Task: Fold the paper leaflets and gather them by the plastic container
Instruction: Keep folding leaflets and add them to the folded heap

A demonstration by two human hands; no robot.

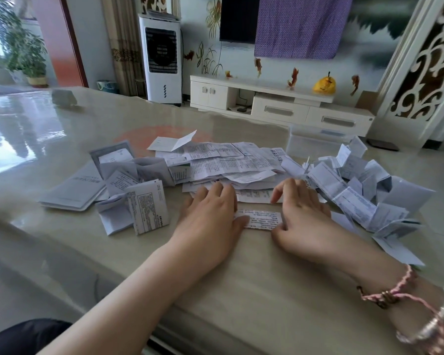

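Head view: one folded leaflet strip point(260, 219) lay on the tabletop point(241, 278), in front of the leaflet pile point(231, 162).
Container: one plastic container point(315, 142) stood behind the pile.
Left hand point(210, 213): fingers flat, pressing the strip's left end.
Right hand point(300, 213): fingers flat, thumb at the strip's right end.

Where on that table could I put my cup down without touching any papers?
Bare table lies between the forearms, nearer than the strip, and far left, beyond the booklet. Crowded: the middle pile and the folded heap before the container.
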